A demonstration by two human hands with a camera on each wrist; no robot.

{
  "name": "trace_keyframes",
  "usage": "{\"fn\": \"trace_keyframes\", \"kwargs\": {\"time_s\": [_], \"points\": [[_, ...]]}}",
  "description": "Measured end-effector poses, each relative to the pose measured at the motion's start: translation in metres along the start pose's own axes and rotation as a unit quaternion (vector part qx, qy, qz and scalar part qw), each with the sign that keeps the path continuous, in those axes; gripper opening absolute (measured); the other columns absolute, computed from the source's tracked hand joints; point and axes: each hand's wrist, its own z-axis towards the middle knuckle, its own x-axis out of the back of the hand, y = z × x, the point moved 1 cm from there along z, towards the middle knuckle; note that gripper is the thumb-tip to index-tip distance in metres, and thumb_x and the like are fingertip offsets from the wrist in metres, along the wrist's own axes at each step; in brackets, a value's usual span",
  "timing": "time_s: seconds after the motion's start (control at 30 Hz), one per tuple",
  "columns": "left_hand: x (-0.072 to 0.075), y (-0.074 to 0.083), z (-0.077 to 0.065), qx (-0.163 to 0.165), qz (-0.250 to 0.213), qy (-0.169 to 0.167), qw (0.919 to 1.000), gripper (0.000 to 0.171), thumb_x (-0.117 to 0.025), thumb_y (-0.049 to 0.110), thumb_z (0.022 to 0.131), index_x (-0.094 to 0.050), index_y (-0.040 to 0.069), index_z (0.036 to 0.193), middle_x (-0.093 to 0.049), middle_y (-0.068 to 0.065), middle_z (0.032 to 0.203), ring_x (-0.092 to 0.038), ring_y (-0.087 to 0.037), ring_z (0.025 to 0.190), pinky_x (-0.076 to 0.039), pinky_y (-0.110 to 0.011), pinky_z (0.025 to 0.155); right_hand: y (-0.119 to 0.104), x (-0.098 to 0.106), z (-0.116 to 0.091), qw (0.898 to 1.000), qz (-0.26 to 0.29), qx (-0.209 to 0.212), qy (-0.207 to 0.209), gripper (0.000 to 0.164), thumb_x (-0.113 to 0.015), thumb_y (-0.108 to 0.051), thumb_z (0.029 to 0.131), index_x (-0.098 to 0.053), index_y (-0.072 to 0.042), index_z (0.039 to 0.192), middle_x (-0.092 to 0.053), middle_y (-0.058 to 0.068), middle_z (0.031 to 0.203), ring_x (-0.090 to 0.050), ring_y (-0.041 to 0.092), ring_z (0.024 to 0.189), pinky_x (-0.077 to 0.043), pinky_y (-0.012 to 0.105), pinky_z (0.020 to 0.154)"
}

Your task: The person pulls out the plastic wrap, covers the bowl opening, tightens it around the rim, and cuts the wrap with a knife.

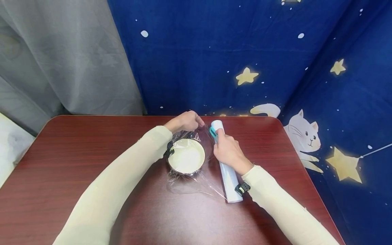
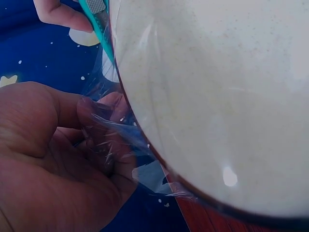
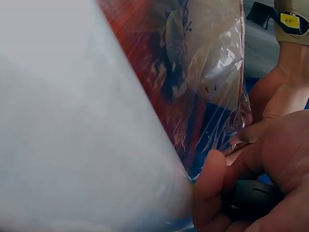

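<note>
Two bare hands near each other, both with bent fingers. On the left hand [image 1: 187, 121], fingers pinched together on a bit of clear film [image 1: 196, 186], just past the far side of a bowl [image 1: 187, 157]. On the right hand [image 1: 228, 149], fingers curled tight around a small teal tool [image 1: 213, 133], beside the far end of a long white roll [image 1: 230, 182]. Next, under and around the fingers, film over the top of the bowl, shiny and full of wrinkles, with loose film in front of the bowl and more out to the roll. Bowl upright, white inside, with a thin dark rim in the left wrist view. Roll flat on its side, to the right of the bowl and not touching it. All of this on a red-brown counter [image 1: 92, 146], near its back edge. Farther up the arms, a black band [image 1: 243, 188] at each wrist and long cream sleeves [image 1: 122, 177]. Behind the counter, a gray curtain [image 1: 82, 61] on the left, then a big blue curtain [image 1: 196, 61] with yellow stars and a white cat [image 1: 303, 132] on it.
</note>
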Motion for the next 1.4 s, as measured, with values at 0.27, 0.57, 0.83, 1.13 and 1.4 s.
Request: {"fn": "trace_keyframes", "kwargs": {"time_s": [0.27, 0.57, 0.83, 1.13, 1.4], "points": [[-0.001, 0.001, -0.001, 0.002, -0.004, 0.000, 1.0000, 0.051, -0.047, -0.008, 0.094, -0.078, 0.004, 0.134, -0.076, -0.008, 0.136, -0.058, -0.027, 0.143, -0.047, -0.039, 0.118, -0.038, 0.035, -0.021, 1.000, 0.001, -0.010, -0.022, 0.031, -0.062, -0.007, 0.099, -0.053, 0.002, 0.127, -0.070, 0.019, 0.087, -0.072, 0.039, 0.072, -0.060, 0.053, 0.061], [-0.001, 0.000, -0.002, 0.004, -0.003, -0.001, 1.0000, 0.052, -0.046, -0.007, 0.096, -0.077, 0.004, 0.136, -0.075, -0.009, 0.138, -0.056, -0.028, 0.147, -0.044, -0.041, 0.121, -0.041, 0.038, -0.028, 0.999, 0.005, -0.024, -0.043, 0.034, -0.062, -0.008, 0.099, -0.053, 0.004, 0.130, -0.068, 0.016, 0.088, -0.072, 0.036, 0.072, -0.062, 0.050, 0.062], [-0.001, -0.001, -0.001, 0.006, -0.006, -0.005, 0.9999, 0.051, -0.046, -0.006, 0.098, -0.076, 0.005, 0.138, -0.074, -0.009, 0.140, -0.055, -0.029, 0.147, -0.044, -0.042, 0.121, -0.041, 0.037, -0.040, 0.999, 0.006, -0.014, -0.046, 0.036, -0.063, -0.007, 0.099, -0.052, 0.003, 0.132, -0.069, 0.017, 0.088, -0.071, 0.032, 0.068, -0.061, 0.047, 0.058], [0.000, -0.001, -0.002, 0.005, -0.005, -0.002, 1.0000, 0.051, -0.045, -0.006, 0.098, -0.076, 0.004, 0.139, -0.073, -0.009, 0.141, -0.055, -0.028, 0.147, -0.043, -0.041, 0.122, -0.043, 0.038, -0.057, 0.999, -0.004, 0.011, -0.030, 0.042, -0.065, -0.004, 0.097, -0.054, 0.006, 0.137, -0.073, 0.022, 0.096, -0.072, 0.034, 0.072, -0.060, 0.050, 0.060], [0.000, 0.000, -0.004, 0.013, -0.015, 0.002, 0.9998, 0.046, -0.047, -0.003, 0.103, -0.076, 0.005, 0.138, -0.072, -0.010, 0.143, -0.055, -0.028, 0.147, -0.042, -0.043, 0.123, -0.045, 0.039, -0.073, 0.999, -0.009, 0.023, -0.022, 0.041, -0.066, -0.002, 0.095, -0.055, 0.005, 0.135, -0.072, 0.022, 0.093, -0.072, 0.035, 0.070, -0.061, 0.050, 0.059]]}}
